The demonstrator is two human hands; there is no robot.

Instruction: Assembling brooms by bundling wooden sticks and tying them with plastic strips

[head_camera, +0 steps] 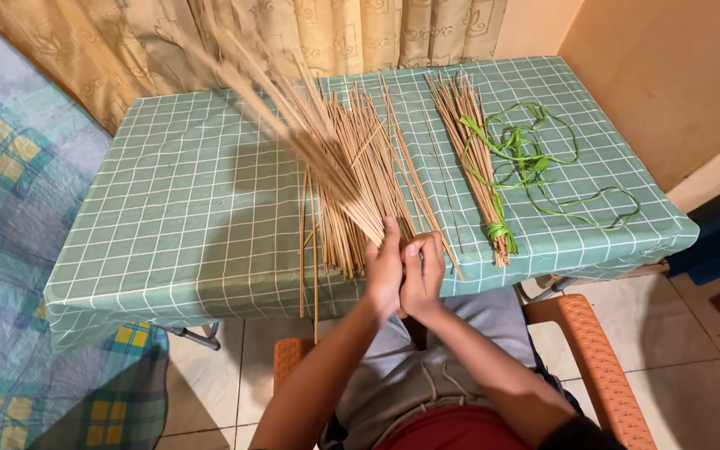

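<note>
head cam: left hand [383, 265] & right hand [423, 273] both clenched round base of a fanned stick bundle [310, 117] pointing to 11 o'clock over loose sticks [368, 183] on the checked table [177, 208]; tied bundle [481, 175] at 2 o'clock. best to keep butt ends flush, grip tight.

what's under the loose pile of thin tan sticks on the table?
The loose pile of thin tan sticks lies on a green checked tablecloth. The cloth covers the tabletop, so it cannot be seen.
</note>
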